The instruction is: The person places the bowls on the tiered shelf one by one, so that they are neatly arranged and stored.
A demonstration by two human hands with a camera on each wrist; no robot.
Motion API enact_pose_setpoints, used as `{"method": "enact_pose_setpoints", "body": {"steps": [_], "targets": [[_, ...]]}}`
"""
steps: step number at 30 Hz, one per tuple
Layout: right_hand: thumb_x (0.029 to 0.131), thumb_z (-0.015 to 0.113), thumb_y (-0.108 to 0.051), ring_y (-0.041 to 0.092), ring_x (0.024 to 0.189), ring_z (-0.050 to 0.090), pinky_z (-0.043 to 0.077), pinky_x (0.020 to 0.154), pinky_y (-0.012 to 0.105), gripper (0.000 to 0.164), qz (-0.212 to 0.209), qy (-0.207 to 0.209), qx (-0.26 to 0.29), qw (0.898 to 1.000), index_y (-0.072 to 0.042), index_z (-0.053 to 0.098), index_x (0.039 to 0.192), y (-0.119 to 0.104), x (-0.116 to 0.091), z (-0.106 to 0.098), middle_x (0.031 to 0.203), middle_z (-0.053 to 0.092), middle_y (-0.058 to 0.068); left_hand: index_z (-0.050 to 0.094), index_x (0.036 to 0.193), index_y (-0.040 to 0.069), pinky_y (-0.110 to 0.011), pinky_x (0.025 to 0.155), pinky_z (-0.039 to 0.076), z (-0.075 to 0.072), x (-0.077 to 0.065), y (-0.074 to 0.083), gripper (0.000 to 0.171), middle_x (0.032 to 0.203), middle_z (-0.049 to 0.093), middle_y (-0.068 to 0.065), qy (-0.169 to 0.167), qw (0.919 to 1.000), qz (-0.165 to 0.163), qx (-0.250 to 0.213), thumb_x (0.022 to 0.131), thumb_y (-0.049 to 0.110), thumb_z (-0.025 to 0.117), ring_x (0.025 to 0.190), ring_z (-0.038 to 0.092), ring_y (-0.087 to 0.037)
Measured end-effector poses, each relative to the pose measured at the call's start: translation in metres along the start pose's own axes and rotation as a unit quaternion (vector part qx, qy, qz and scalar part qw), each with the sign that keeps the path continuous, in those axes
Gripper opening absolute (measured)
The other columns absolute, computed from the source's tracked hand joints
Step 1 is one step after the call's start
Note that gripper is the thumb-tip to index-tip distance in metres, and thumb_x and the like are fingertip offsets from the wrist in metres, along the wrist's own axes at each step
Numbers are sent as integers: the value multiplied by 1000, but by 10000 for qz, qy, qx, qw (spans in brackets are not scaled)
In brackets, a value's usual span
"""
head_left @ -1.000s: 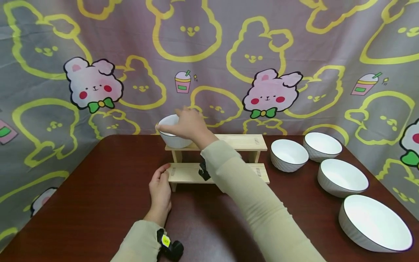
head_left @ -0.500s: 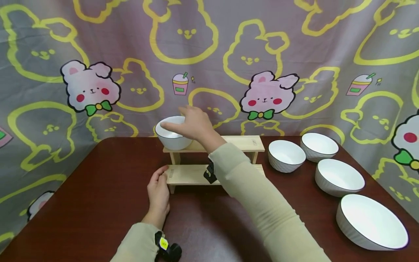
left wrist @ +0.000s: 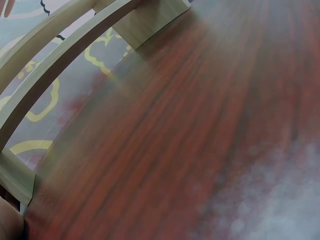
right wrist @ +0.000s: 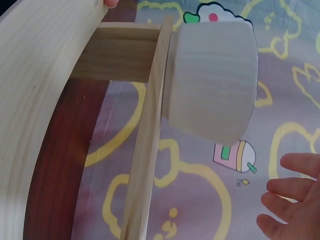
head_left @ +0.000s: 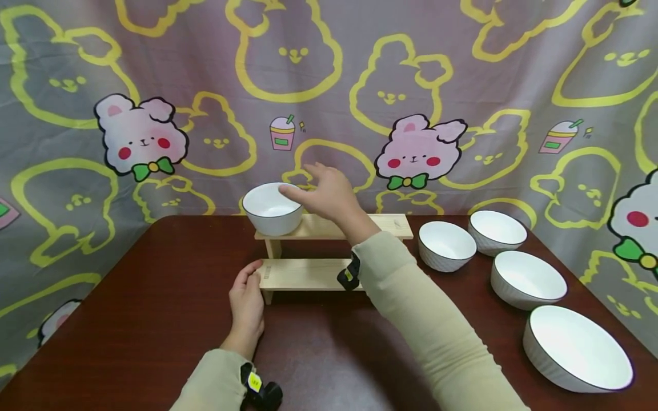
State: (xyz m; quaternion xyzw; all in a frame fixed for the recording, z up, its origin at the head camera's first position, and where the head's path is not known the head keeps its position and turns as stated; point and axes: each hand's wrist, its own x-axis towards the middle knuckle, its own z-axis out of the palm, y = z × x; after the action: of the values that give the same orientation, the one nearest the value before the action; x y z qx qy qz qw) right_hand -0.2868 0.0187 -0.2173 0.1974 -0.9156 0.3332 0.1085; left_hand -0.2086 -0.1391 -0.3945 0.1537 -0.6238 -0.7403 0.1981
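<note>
A white bowl (head_left: 272, 209) with a dark rim stands upright on the left end of the upper board of a two-step wooden rack (head_left: 303, 274). In the right wrist view, the same bowl (right wrist: 212, 82) shows its plain outer wall against that board. My right hand (head_left: 329, 197) is just right of the bowl, with fingers spread and nothing held; in its wrist view the fingertips (right wrist: 280, 202) are apart from the bowl. My left hand (head_left: 248, 297) holds the left end of the rack's lower board. Only a bit of it shows at the corner of the left wrist view.
On the right of the dark red table (head_left: 169, 319) stand several white bowls: a small one (head_left: 446, 246), one behind it (head_left: 496, 233), a larger one (head_left: 528, 279) and the largest (head_left: 578, 348) nearest me. A patterned curtain (head_left: 205, 57) hangs behind and at the sides.
My right hand has let go of the bowl and moved right, away from its rim. The bowl stays on the upper board. My left hand keeps its place on the rack.
</note>
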Motion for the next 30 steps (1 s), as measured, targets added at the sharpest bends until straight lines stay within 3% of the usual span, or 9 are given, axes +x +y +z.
{"method": "enact_pose_setpoints", "body": {"steps": [13, 20, 30], "targets": [[78, 62, -54, 23, 133, 33, 28, 107, 44, 70, -24, 513, 398, 9979, -15, 50, 134, 30, -24, -22, 140, 45, 4, 57, 121, 2, -14, 79, 42, 1, -1, 1, 33, 124, 53, -13, -51, 10000, -48, 3, 95, 11, 39, 104, 49, -10], [79, 61, -54, 23, 134, 32, 27, 107, 48, 70, 40, 540, 538, 9971, -18, 46, 137, 45, -37, -34, 143, 42, 4, 57, 121, 1, -14, 82, 41, 1, 1, 1, 32, 126, 53, -13, 46, 10000, 35, -69, 95, 11, 40, 109, 48, -13], [79, 62, -52, 24, 133, 33, 27, 108, 45, 72, 170, 694, 411, 9966, -13, 45, 138, 70, -47, -49, 141, 43, 6, 59, 121, 2, -14, 83, 41, 1, -1, -1, 33, 127, 53, -13, 159, 9998, 63, -131, 95, 10, 41, 113, 48, -15]]}}
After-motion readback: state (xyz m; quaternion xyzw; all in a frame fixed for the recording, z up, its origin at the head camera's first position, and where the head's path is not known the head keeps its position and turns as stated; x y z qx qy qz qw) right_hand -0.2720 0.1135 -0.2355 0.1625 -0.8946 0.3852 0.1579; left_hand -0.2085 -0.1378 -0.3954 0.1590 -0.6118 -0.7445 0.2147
